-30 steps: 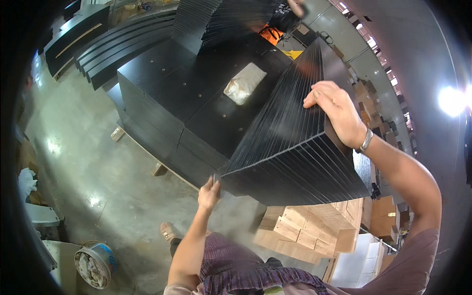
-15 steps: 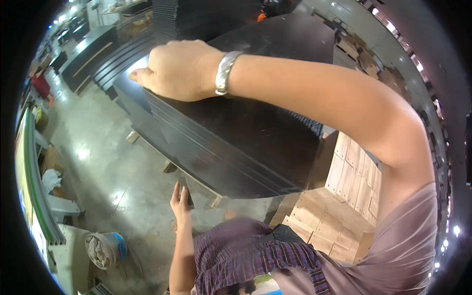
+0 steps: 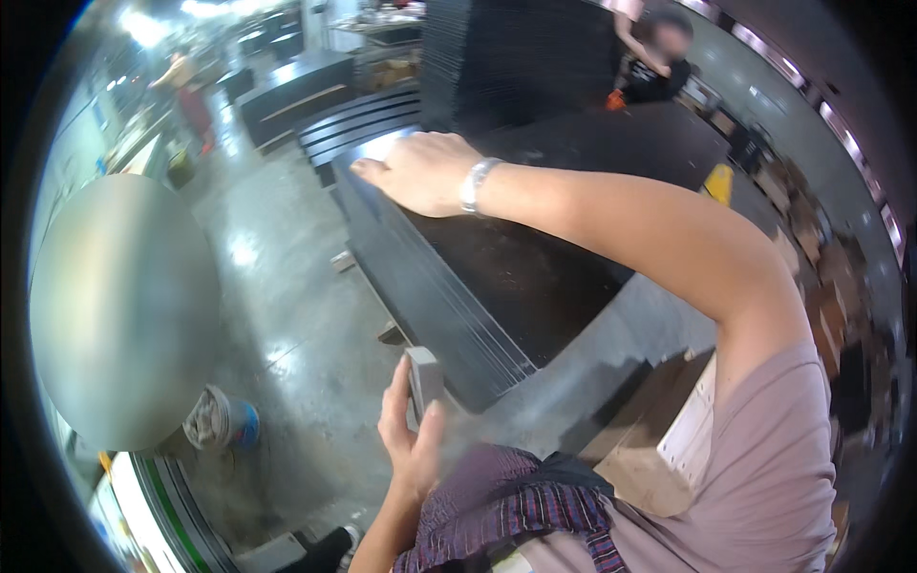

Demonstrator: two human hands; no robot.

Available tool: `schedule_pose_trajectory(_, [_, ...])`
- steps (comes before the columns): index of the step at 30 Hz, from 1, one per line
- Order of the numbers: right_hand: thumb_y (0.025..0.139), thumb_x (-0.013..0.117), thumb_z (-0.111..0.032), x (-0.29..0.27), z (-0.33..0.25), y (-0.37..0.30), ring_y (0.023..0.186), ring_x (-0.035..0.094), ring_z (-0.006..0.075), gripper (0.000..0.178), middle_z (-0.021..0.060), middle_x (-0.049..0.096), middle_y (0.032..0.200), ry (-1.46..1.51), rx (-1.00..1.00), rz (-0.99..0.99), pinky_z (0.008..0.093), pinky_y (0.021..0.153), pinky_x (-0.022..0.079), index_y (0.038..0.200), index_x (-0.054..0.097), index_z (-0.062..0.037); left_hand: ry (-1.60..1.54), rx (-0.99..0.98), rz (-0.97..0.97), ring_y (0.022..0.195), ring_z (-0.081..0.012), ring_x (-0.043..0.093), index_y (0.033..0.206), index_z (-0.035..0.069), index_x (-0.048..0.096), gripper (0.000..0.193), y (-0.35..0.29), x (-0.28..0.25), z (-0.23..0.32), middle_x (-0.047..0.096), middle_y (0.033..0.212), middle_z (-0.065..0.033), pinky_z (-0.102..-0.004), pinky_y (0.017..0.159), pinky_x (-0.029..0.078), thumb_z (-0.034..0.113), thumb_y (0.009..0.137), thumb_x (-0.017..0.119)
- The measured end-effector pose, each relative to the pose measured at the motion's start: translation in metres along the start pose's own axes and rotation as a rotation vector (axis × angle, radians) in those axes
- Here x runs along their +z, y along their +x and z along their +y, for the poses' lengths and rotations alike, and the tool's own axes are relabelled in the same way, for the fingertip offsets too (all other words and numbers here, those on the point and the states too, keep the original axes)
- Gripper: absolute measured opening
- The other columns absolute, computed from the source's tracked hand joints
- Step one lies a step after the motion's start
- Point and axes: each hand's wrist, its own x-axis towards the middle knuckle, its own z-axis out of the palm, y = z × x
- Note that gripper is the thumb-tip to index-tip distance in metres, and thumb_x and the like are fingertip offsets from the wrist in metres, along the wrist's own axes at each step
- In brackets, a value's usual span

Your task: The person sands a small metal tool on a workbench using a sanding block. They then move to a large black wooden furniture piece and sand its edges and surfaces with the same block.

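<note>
A grey rectangular block with a pale end [image 3: 427,380] sits between the thumb and fingers of my left hand [image 3: 405,428], low beside the near side of the stack. My right arm reaches across a stack of black flat panels [image 3: 516,263]. At the far left corner of the top panel is my right hand [image 3: 425,174], closed, back upward, thumb pointing left along the surface. Its fingertips are hidden under the hand, so what they grip does not show. A silvery bracelet [image 3: 476,185] circles the right wrist.
Wooden supports [image 3: 390,332] stick out under the stack. A bucket [image 3: 222,420] stands on the floor to the left, near a large blurred pale oval [image 3: 124,310]. Behind the stack is a person [image 3: 654,59], beside a taller dark pile [image 3: 516,62]. Cartons [image 3: 793,201] line the right.
The view has swung, so the stack and bucket sit further right. My left hand has come up, showing the block more plainly. My right hand remains at the panel's far left corner.
</note>
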Motion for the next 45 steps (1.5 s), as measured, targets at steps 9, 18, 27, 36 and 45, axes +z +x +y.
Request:
schedule_pose_trajectory(9, [0.097,0.05,-0.056,-0.012,-0.015,0.008,0.096,0.069,0.039,0.058,0.0215,0.074,0.095,-0.015,-0.356,-0.24,0.045,0.09,0.052,0.099,0.078,-0.0062,0.066,0.172,0.383,0.117,-0.0284,0.06,0.147,-0.008,0.042,0.067,-0.023,0.039,0.065,0.061,0.127,-0.0191,-0.0392,0.106,0.042,0.011,0.087,0.063])
schedule_pose_trajectory(18, [0.094,0.055,-0.042,-0.006,0.004,0.019,0.095,0.069,0.0387,0.043,0.0191,0.073,0.092,-0.044,-0.368,-0.247,0.0464,0.089,0.051,0.083,0.076,-0.0069,0.685,0.249,0.799,0.105,-0.0395,0.059,0.145,-0.007,0.045,0.074,-0.019,0.139,0.077,0.057,0.133,-0.0255,-0.0452,0.091,0.045,0.029,0.086,0.069])
schedule_pose_trajectory(27, [0.096,0.058,-0.036,0.009,0.021,0.032,0.069,0.061,0.0171,0.044,0.0114,0.066,0.069,0.081,-0.422,-0.184,0.0319,0.069,0.046,0.076,0.074,0.001,0.722,0.383,0.886,0.109,-0.0386,0.055,0.146,-0.001,0.046,0.076,-0.003,0.144,0.112,0.051,0.136,-0.028,-0.0471,0.094,0.037,0.037,0.085,0.07])
schedule_pose_trajectory(36, [0.095,0.059,-0.038,0.006,0.019,0.038,0.075,0.065,0.0229,0.043,0.0107,0.069,0.075,0.079,-0.476,-0.231,0.0345,0.073,0.047,0.076,0.076,-0.0036,0.666,0.331,0.926,0.111,-0.0357,0.055,0.141,0.002,0.052,0.068,-0.014,0.14,0.091,0.052,0.136,-0.0241,-0.0482,0.092,0.037,0.037,0.085,0.07])
schedule_pose_trajectory(45, [0.095,0.06,-0.036,0.009,0.019,0.043,0.068,0.058,0.0133,0.045,0.0059,0.064,0.067,0.24,-0.487,-0.299,0.0299,0.07,0.044,0.077,0.074,0.0019,0.374,-0.169,0.999,0.113,-0.039,0.058,0.144,-0.004,0.046,0.068,-0.055,0.169,-0.065,0.057,0.136,-0.0245,-0.0483,0.1,0.04,0.026,0.086,0.065])
